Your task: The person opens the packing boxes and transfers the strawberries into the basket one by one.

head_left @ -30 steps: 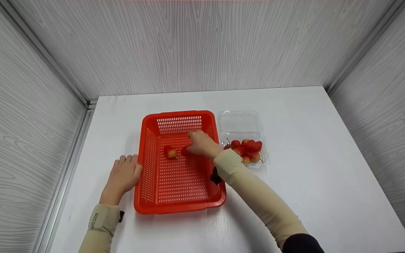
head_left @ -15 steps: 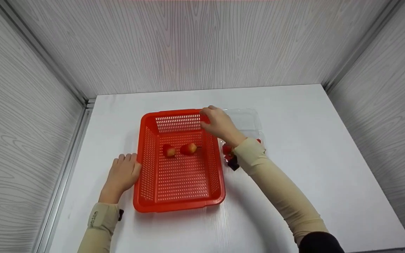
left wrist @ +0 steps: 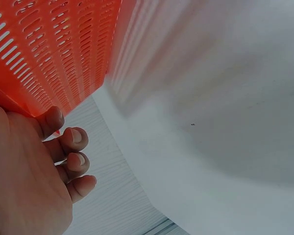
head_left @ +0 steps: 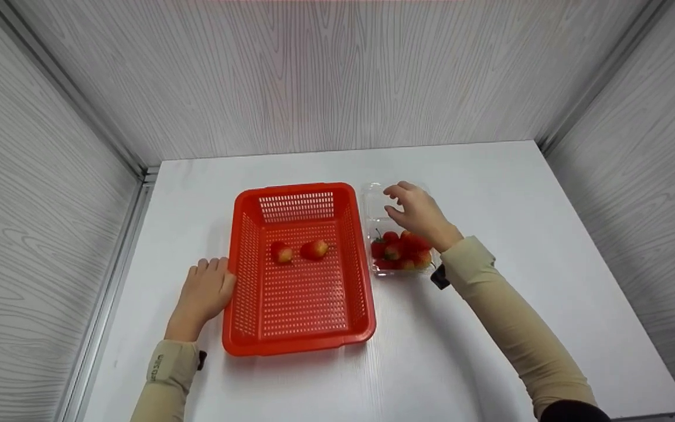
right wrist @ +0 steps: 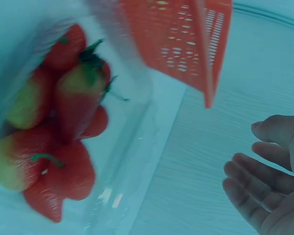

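Observation:
At the left rim of a red perforated plastic basket (head_left: 302, 305), my left hand (head_left: 205, 290) holds on; in the left wrist view its fingers (left wrist: 73, 139) curl loosely beside the outer wall, the thumb hidden. Inside the basket lie two red-and-yellow strawberries, the left one (head_left: 282, 252) and the right one (head_left: 314, 249). My right hand (head_left: 419, 214) hovers over a clear hinged plastic container (head_left: 375, 202), holding nothing, thumb apart from the relaxed fingers. Several strawberries (right wrist: 76, 103), some with green stems, fill the container's near half; its lid lies folded back.
The white table (head_left: 548, 264) bears both containers, the clear one close along the basket's right side. Pale wood-grain panels (head_left: 337, 76) stand at the back and both sides.
My right hand has lifted out of the basket and moved right to above the clear container, leaving the right strawberry behind in the basket. The left hand has stayed at the rim.

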Demonstrator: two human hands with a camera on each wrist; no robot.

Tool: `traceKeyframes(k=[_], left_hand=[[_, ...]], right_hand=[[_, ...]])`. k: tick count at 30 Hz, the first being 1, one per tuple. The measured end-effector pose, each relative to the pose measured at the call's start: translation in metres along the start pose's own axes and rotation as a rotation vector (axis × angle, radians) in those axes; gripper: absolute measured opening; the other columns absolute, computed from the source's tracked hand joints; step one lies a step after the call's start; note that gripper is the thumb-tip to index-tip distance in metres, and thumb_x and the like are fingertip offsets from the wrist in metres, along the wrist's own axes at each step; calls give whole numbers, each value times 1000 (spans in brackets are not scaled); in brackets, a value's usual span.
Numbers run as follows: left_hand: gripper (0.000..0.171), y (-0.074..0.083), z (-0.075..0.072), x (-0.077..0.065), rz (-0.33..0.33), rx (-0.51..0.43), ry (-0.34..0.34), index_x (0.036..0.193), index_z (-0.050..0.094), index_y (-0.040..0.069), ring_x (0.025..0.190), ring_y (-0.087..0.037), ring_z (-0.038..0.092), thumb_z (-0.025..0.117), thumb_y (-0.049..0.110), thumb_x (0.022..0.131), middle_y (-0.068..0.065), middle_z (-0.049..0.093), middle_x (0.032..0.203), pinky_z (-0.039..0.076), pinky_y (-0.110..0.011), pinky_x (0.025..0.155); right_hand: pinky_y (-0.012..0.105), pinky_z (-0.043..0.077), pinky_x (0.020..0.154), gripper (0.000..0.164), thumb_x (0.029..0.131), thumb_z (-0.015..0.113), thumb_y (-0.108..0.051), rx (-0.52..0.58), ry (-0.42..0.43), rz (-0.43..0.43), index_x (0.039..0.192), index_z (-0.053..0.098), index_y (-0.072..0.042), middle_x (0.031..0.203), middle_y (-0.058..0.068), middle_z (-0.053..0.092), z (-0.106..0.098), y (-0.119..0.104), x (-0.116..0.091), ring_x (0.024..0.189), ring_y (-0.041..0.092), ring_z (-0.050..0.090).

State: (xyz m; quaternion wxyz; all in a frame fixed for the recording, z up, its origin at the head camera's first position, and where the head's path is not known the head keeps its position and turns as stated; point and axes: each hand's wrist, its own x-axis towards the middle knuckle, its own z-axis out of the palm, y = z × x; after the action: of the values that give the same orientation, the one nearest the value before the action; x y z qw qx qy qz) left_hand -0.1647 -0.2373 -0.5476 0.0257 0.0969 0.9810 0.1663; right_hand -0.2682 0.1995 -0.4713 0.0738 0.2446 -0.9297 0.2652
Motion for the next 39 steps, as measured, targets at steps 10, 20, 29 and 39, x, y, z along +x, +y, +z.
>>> traceKeyframes(k=[10,20,29,39], left_hand=[[23,1,0,-1,0,5,10,97,48,3,85,-32,39,33,20,100,-12,47,87,32,-49,79],[26,0,1,-1,-23,-5,-15,103,48,3,88,-31,39,32,24,101,-13,48,91,32,-49,81],[26,1,0,0,-20,-14,-16,104,49,3,88,-31,39,33,23,101,-13,48,92,32,-49,81],[21,3,0,-1,-9,-10,21,94,47,6,82,-30,38,33,20,100,-10,46,82,31,-47,76]], right_hand=[[44,54,80,24,84,70,3,7,-135,-143,108,69,2,102,18,66,26,35,-37,89,34,66],[51,43,89,27,76,74,2,-127,-192,-215,103,72,-5,96,11,67,45,47,-58,91,29,61],[51,39,92,28,79,78,-5,-129,-175,-213,106,72,-6,99,11,67,56,55,-65,93,30,60],[52,40,91,33,75,82,-13,-155,-149,-243,105,70,-7,96,10,66,58,58,-64,93,29,60]])
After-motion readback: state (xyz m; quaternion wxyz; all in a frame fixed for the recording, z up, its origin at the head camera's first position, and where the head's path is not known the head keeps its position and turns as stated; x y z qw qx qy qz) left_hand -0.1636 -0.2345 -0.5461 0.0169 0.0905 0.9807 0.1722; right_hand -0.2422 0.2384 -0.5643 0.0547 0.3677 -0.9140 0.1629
